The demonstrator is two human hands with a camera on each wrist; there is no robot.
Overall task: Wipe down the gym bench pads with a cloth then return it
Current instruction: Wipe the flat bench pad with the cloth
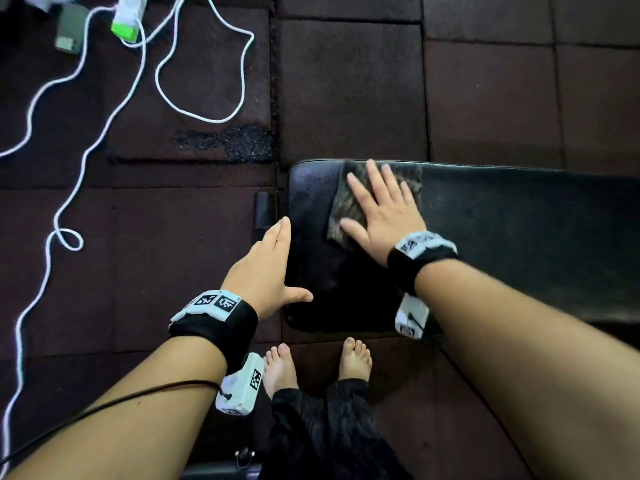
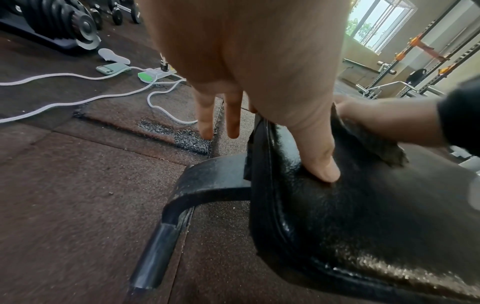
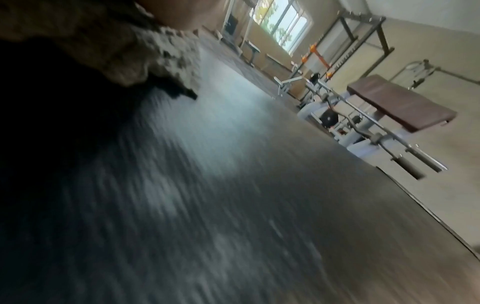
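the right hand (image 1: 382, 216) is spread flat, fingers straight, pressing the cloth (image 1: 349, 206) against the bench pad (image 1: 519, 237) near its far edge; this grip curls round nothing, it only pins the cloth by palm pressure. the left hand (image 1: 266, 268) is also open, fingers straight along the end of the pad, with its thumb (image 2: 319, 162) resting on the top surface, seemingly steadying the bench. the cloth, a mottled brown-grey rag, lies partly under the right palm with a strip showing left of the fingers and its upper corner close to the pad's rim.

the right wrist view is streaked with blur, so the wipe looks to be under way, at the end section of the pad.

risks from here: with only flat pressure, the cloth could bunch or slip out from under the palm, and near the rim it could slide off onto the floor mats (image 1: 173, 237). the long stretch of pad to the right may get missed. a white cable (image 1: 104, 116) loops on the floor to the left, well apart from the bare feet (image 1: 280, 368), a snag only if the person steps that way when returning the cloth.
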